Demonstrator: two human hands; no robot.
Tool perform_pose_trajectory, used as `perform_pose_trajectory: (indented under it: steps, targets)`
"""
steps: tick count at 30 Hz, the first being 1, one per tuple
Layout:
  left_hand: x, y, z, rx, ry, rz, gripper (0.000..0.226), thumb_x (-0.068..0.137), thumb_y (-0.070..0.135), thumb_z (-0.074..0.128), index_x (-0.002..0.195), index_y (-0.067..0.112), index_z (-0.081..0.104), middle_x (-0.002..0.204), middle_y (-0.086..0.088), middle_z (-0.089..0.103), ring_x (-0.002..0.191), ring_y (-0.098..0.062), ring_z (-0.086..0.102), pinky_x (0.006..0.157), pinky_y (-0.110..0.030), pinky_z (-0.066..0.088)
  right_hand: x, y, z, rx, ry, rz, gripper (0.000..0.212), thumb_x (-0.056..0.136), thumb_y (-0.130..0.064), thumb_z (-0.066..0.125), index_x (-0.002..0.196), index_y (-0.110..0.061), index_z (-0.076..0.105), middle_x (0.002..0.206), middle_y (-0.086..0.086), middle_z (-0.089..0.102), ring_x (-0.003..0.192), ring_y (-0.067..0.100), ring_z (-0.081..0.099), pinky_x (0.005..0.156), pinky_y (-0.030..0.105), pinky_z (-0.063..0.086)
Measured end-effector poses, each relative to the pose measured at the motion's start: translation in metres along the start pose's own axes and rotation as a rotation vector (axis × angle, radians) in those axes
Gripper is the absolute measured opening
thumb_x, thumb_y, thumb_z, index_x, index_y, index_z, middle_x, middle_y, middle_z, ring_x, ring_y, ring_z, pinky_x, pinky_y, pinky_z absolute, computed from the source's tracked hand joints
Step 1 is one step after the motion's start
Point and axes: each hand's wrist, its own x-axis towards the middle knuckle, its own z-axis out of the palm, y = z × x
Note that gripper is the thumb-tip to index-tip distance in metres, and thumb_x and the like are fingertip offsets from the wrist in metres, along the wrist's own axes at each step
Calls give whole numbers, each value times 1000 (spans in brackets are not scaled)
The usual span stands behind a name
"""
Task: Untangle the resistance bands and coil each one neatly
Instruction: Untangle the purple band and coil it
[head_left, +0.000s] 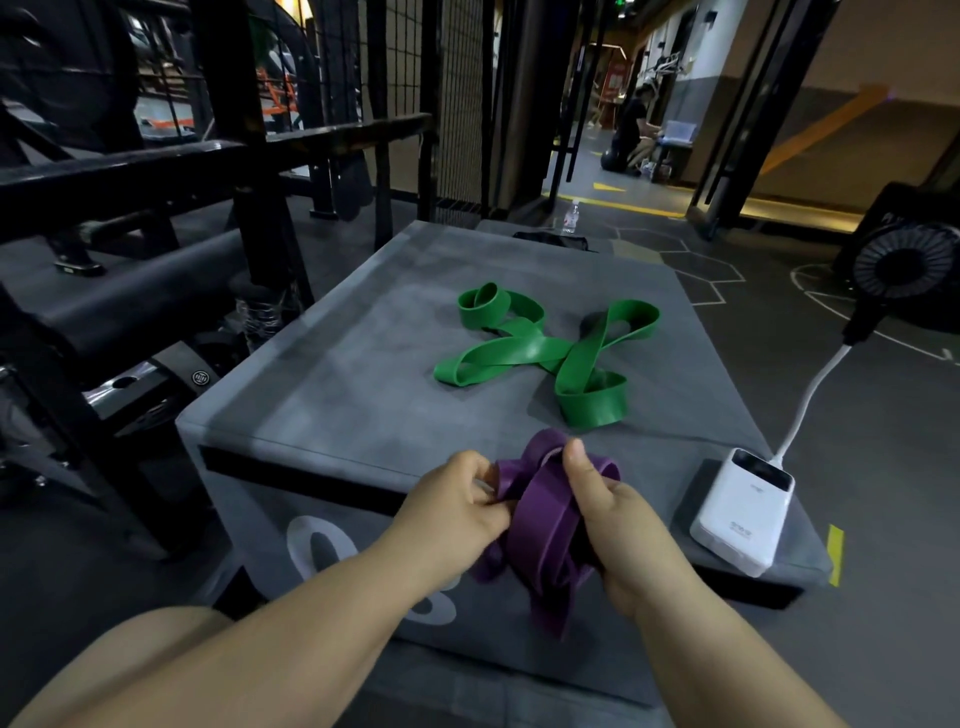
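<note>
Over the gray box (322, 374), our left hand (457, 499) and right hand (618, 509) grip the purple band (540, 514) mid-coil; next we tuck its loose end, the green band (545, 348) untouched.

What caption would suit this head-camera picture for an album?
Left hand and right hand grip a bunched purple band; a twisted green band lies on the grey box.

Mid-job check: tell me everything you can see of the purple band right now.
The purple band is a wide, flat strip of matte, rubbery-looking material, bunched into several overlapping loops and twists, not yet coiled. Both hands hold it at the near edge of the grey padded box; it seems lifted clear of it. The left hand pinches a strand on its left side; the right hand grips the bundle from the right, thumb up against the top loop. Loose folds hang below the hands.
</note>
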Motion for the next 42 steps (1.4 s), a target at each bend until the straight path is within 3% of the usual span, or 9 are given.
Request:
perform_pose_trajectory:
  steps: [3,8,14,18,23,28,32,37,42]
  targets:
    - [4,-3,-2,-26,76,-24,8,84,21,66,91,22,64,79,4,74,76,-13,69,76,-35,54,-2,3,5,-65,53,-52,98,51,-78,50,87,13,60,70,10,64,67,21,59,69,32,44]
    - [6,-5,-5,63,98,20,23,84,10,64,104,21,68,91,9,72,86,-4,67,78,-18,52,-8,2,8,-60,96,-108,63,62,-70,66,62,-11,42,55,9,40,50,18,36,48,27,29]
    - [3,-1,-8,-59,-124,106,25,91,14,58,109,24,71,100,7,74,96,-6,68,92,-34,53,-1,3,1,-35,142,-84,120,28,-93,66,82,13,52,68,14,55,63,23,52,64,36,41]
    - [-3,0,-8,-432,-309,-43,46,82,52,48,109,21,68,109,1,72,108,-17,64,104,-44,44,0,-2,-3,-152,185,-100,116,37,-92,63,81,14,53,65,19,58,59,20,51,59,37,44]
    - [-6,0,-7,-125,-268,30,74,48,62,80,111,32,56,103,11,70,98,-8,66,91,-38,54,0,1,-1,-174,95,-7,136,24,-97,58,100,15,58,91,33,65,66,29,60,75,54,53]
    - [-2,1,0,136,-116,1,79,54,51,87,119,30,46,105,14,63,93,-6,62,84,-26,53,-1,-4,1,67,-99,102,86,61,-75,55,91,4,72,90,19,74,87,32,72,85,44,56]
    - [2,-3,1,105,-54,-21,57,62,35,82,112,31,56,95,10,65,84,-8,63,68,-25,52,-1,-10,-1,221,-191,200,60,102,-45,31,116,3,64,103,20,72,90,27,70,76,34,53]
    - [5,1,-4,-192,-149,-89,34,61,18,77,94,22,70,88,-1,74,85,-19,70,86,-40,56,-5,-17,-2,54,-125,167,49,100,-43,43,95,-4,71,83,10,75,69,20,67,66,32,50]
    - [3,2,-4,-369,-256,-137,29,67,8,71,96,15,74,96,-13,74,96,-28,69,95,-42,52,-12,-30,-15,-124,-238,93,57,97,-51,41,98,-4,72,92,13,75,87,31,72,61,31,57]
